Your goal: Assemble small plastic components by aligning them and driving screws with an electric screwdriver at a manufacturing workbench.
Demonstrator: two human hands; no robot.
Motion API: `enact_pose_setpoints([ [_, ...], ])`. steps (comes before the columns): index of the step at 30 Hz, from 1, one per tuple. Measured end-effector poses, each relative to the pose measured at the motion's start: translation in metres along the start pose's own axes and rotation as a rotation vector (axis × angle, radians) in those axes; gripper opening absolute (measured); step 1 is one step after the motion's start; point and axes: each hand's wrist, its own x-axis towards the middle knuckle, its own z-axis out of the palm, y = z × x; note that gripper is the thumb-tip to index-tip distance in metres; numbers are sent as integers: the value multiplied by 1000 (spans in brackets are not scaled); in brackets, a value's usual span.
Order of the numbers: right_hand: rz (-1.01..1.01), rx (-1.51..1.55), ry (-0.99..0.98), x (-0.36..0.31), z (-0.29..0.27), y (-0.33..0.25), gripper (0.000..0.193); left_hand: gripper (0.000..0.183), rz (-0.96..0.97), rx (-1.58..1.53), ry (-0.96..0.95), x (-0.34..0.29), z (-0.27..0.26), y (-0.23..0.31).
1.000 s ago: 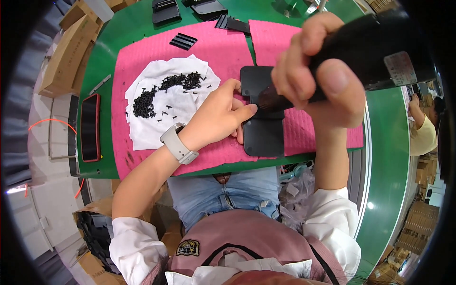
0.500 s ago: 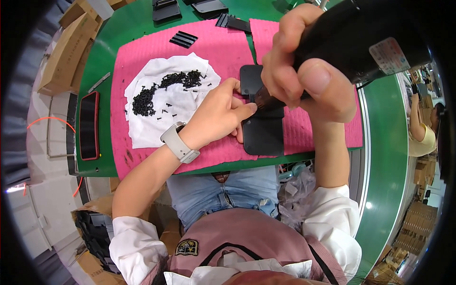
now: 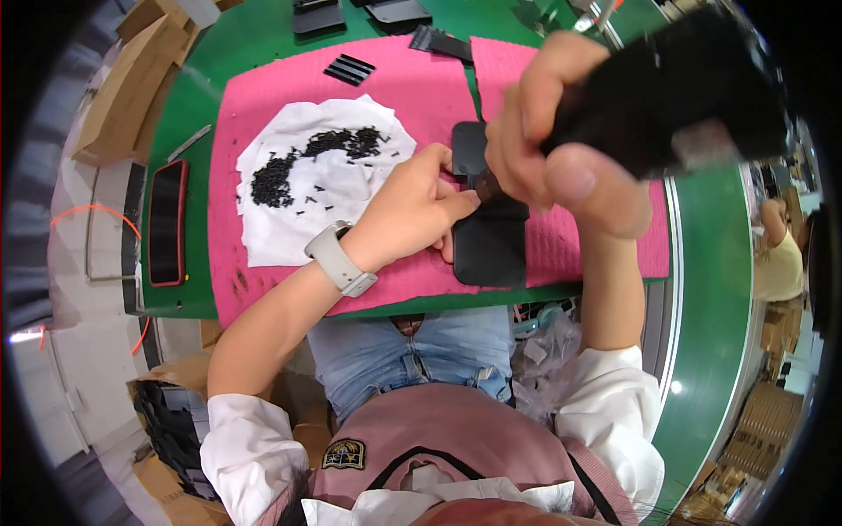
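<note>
A black electric screwdriver (image 3: 671, 92) fills the upper right, and my right hand (image 3: 583, 145) is wrapped round it. Its tip end points down and left at the middle of a flat black plastic part (image 3: 488, 250) with rounded corners. My left hand (image 3: 408, 206) steadies that part at its left edge, with thumb and forefinger close to the screwdriver's tip. Whether a screw sits under the tip is hidden. Left of my left hand, a white cloth (image 3: 285, 237) bears a spread of small black screws (image 3: 272, 180).
A pink foam mat (image 3: 605, 254) covers the green table (image 3: 263, 39). Near its far edge lie a ribbed black piece (image 3: 349, 69) and a black strip (image 3: 443, 46). A red-edged phone (image 3: 167, 223) lies at left, cardboard boxes (image 3: 132, 96) beyond. Another person (image 3: 779, 263) is at far right.
The view has shifted slightly. My right hand and the screwdriver are tilted a little differently and blurred by motion. My left hand keeps its place on the black part.
</note>
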Motion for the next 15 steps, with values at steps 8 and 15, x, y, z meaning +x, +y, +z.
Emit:
enact_pose_setpoints([
  [8,-64,217,18,-20,-8,-12,35,37,298,507,300,-1,6,-11],
  [15,171,-146,665,-55,-93,-46,37,44,472,374,437,-22,7,-19],
])
